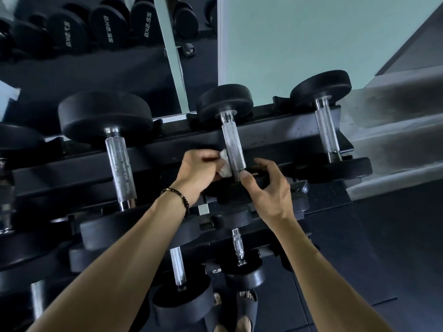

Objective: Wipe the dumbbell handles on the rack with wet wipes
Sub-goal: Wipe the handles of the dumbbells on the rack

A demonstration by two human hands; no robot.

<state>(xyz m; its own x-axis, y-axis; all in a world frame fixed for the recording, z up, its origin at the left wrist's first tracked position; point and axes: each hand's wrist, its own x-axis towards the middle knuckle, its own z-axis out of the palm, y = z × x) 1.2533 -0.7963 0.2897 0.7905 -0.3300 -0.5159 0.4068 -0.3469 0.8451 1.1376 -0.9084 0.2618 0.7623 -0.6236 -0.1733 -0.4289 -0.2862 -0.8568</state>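
A black dumbbell rack [167, 152] holds several dumbbells with knurled chrome handles. My left hand [196, 171] pinches a crumpled white wet wipe [225, 164] against the left side of the middle dumbbell handle [233, 147], near its lower end. My right hand [266, 188] is just right of that handle, thumb tip touching its base by the near weight head, fingers loosely curved over the black head. Other handles stand to the left [121, 168] and right [327, 130].
Lower tiers hold more dumbbells [178, 267] below my forearms. A mirror [84, 44] behind the rack reflects other dumbbells. A pale green wall [311, 39] is at the back, grey steps [395, 130] at right. My feet in black sandals [247, 307] stand on dark floor.
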